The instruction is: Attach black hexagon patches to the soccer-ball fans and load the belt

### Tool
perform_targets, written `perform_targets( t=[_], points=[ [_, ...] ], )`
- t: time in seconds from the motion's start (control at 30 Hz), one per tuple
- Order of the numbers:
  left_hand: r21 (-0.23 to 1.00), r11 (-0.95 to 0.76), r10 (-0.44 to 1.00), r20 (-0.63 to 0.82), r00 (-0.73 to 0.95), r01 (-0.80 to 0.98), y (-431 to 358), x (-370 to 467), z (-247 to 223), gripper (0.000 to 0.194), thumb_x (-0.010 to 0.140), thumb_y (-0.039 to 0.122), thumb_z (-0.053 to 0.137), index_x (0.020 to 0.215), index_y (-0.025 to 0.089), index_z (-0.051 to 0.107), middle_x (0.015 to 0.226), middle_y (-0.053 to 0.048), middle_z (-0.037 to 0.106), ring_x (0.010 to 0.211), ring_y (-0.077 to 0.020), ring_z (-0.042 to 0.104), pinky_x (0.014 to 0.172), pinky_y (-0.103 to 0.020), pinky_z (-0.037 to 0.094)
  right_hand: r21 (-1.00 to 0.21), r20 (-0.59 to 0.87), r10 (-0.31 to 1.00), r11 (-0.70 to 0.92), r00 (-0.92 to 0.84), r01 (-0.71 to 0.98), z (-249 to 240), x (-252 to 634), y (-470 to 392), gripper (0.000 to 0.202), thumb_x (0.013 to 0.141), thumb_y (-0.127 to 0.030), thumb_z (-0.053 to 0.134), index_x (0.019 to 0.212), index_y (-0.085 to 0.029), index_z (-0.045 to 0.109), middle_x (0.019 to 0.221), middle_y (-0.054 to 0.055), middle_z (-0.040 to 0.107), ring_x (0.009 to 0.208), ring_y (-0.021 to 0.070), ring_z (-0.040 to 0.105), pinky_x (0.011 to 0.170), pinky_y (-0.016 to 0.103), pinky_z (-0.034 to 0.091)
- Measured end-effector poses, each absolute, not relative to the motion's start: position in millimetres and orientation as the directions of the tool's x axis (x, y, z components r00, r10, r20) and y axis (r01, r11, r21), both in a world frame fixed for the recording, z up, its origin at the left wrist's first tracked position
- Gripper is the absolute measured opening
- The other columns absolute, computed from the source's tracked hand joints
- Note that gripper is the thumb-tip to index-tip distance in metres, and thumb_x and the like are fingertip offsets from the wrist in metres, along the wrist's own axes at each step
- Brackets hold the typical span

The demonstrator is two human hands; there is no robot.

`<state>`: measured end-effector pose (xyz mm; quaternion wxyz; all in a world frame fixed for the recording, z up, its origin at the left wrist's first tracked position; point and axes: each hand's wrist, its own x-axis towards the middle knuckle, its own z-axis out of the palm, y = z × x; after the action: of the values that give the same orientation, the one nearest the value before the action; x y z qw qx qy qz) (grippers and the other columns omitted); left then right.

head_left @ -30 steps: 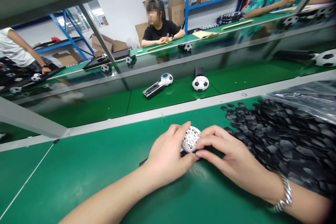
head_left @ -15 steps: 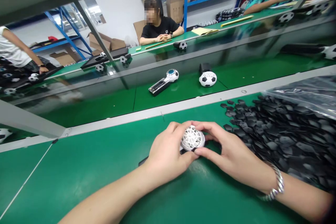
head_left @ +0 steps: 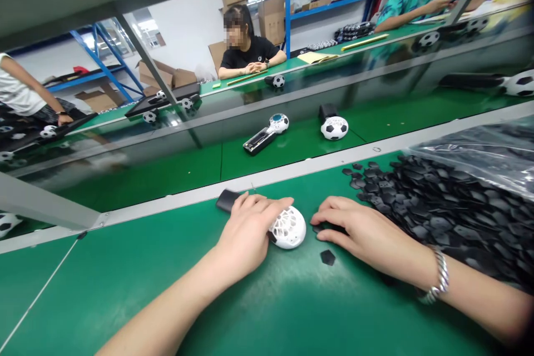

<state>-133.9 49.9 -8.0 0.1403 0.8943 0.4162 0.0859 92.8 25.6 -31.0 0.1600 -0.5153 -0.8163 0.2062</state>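
Under my left hand (head_left: 250, 222) lies a handheld fan (head_left: 288, 231) with a white round grille head and a black handle (head_left: 227, 199). My fingers wrap over its neck and hide the middle of it. To the right of the fan, my right hand (head_left: 348, 225) is low over the green table, thumb and fingers closed round a small black piece (head_left: 317, 228), mostly hidden. A loose black pentagon piece (head_left: 327, 257) lies just below those fingertips.
A heap of black pentagon pieces (head_left: 434, 206) spreads at the right, beside a clear plastic bag (head_left: 484, 150). Beyond the grey metal rail (head_left: 183, 194), a green belt carries a fan with an open handle (head_left: 267, 133) and another fan (head_left: 334, 128). Several people are across the line.
My right hand has left the fan head and moved right. The fan has shifted left and turned, showing its handle. Loose black pieces now show between the fan and my right hand.
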Motion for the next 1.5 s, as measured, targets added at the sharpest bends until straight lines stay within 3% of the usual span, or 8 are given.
perform_targets(
  t=[0.2,0.33,0.47,0.67,0.8,0.97,1.3,1.5],
  points=[
    [0.350,-0.635,0.730,-0.017,0.683,0.688,50.9,-133.1,-13.4,0.074,0.067,0.000,0.042,0.134,0.029,0.029,0.128,-0.001,0.049,0.127,-0.0266,0.030,0.108,-0.054,0.013,-0.466,-0.002,0.910,0.367,-0.415,0.805,-28.9,86.4,24.2,0.013,0.082,-0.016,0.053,0.092,-0.023,0.058,0.091,0.002,0.058,0.084,0.0195,0.057,0.069,0.032,0.047],
    [0.424,-0.617,0.723,-0.026,0.690,0.663,47.2,-131.3,-11.5,0.082,0.068,0.037,0.064,0.137,0.024,0.022,0.131,-0.007,0.045,0.129,-0.0315,0.025,0.108,-0.057,0.007,-0.424,-0.016,0.921,0.347,-0.390,0.837,-27.6,87.3,25.6,0.017,0.081,-0.019,0.054,0.097,-0.024,0.058,0.091,0.001,0.058,0.082,0.0198,0.058,0.066,0.030,0.047],
    [0.433,-0.585,0.768,0.022,0.640,0.686,43.0,-124.6,-13.4,0.080,0.066,0.057,0.062,0.131,0.022,0.032,0.123,-0.008,0.050,0.121,-0.0305,0.033,0.108,-0.056,0.007,-0.406,-0.068,0.932,0.299,-0.355,0.864,-26.2,88.5,27.2,0.006,0.080,-0.020,0.056,0.084,-0.023,0.056,0.087,0.000,0.058,0.072,0.0177,0.057,0.059,0.028,0.044],
    [0.406,-0.573,0.799,0.083,0.596,0.711,39.7,-115.3,-14.1,0.062,0.066,0.050,0.064,0.117,0.018,0.045,0.104,-0.007,0.056,0.104,-0.0263,0.043,0.105,-0.051,0.017,-0.593,-0.048,0.929,0.269,-0.367,0.759,-23.8,91.0,24.8,0.006,0.080,-0.021,0.056,0.076,-0.022,0.052,0.064,-0.004,0.054,0.058,0.0134,0.051,0.052,0.024,0.040],
    [0.374,-0.572,0.812,0.130,0.569,0.730,35.4,-113.3,-18.4,0.059,0.066,0.048,0.063,0.113,0.017,0.047,0.101,-0.007,0.057,0.100,-0.0269,0.045,0.101,-0.052,0.022,-0.714,0.079,0.910,0.337,-0.407,0.614,-16.0,88.8,17.4,0.008,0.085,-0.026,0.053,0.083,-0.024,0.060,0.076,-0.002,0.059,0.068,0.0127,0.055,0.062,0.024,0.043],
    [0.388,-0.586,0.807,0.201,0.555,0.711,31.0,-114.7,-26.5,0.065,0.067,0.051,0.062,0.118,0.016,0.042,0.111,-0.009,0.055,0.106,-0.0282,0.042,0.103,-0.054,0.018,-0.661,0.261,0.810,0.547,-0.525,0.514,-11.2,80.5,7.8,0.027,0.089,-0.014,0.040,0.101,-0.026,0.060,0.088,0.002,0.057,0.081,0.0137,0.055,0.069,0.025,0.045],
    [0.434,-0.592,0.791,0.151,0.593,0.679,30.8,-115.8,-18.5,0.065,0.072,0.054,0.057,0.122,0.017,0.039,0.111,-0.010,0.053,0.107,-0.0281,0.042,0.105,-0.055,0.015,-0.446,0.406,0.669,0.740,-0.623,0.504,-16.6,69.3,5.4,0.024,0.090,-0.011,0.038,0.095,-0.022,0.059,0.087,0.004,0.062,0.079,0.0163,0.053,0.069,0.031,0.043],
    [0.448,-0.600,0.772,0.107,0.626,0.663,30.9,-118.7,-15.5,0.054,0.079,0.042,0.050,0.124,0.017,0.037,0.112,-0.009,0.051,0.111,-0.0258,0.040,0.107,-0.053,0.011,-0.628,0.411,0.814,0.579,-0.410,0.520,-23.7,65.2,10.9,0.013,0.085,-0.020,0.052,0.098,-0.022,0.054,0.100,0.007,0.057,0.095,0.0195,0.054,0.081,0.033,0.047]
  ],
)
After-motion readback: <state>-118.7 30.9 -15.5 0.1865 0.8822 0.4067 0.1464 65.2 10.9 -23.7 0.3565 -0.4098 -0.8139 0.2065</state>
